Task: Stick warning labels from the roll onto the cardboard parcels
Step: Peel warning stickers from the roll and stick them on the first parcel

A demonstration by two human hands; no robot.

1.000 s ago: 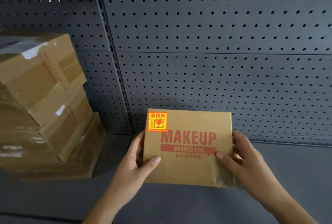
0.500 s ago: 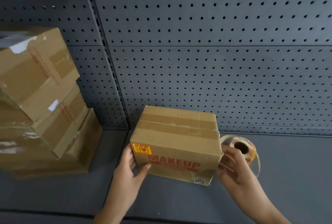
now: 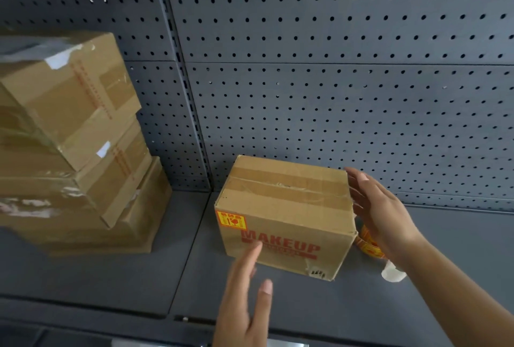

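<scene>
The cardboard parcel [image 3: 283, 216] printed MAKEUP sits on the grey shelf [image 3: 111, 277], a little toward 5 o'clock of my view's centre, its back edge close to the pegboard panel [image 3: 333, 68]. A yellow-and-red warning label [image 3: 230, 219] is already on the 10 o'clock corner of its front face, so I judge this one done and the step is parking it.

My left hand [image 3: 247, 299] is spread wide with straight fingers and holds nothing, the forefinger at the front face; I cannot tell if it touches. My right hand [image 3: 381, 207] is flat and open along the parcel's 3 o'clock side, also holding nothing.

To do this well I would slide the box with flat palms rather than pinching corners, and keep it off the label roll [image 3: 370, 243], which lies at its 3 o'clock, half hidden under my wrist.

The board is matte brown with glossy tape across the top seam and a scuffed 5 o'clock corner. The stacked parcels [image 3: 69, 138] at 9 o'clock show wrinkled, shiny tape.
</scene>
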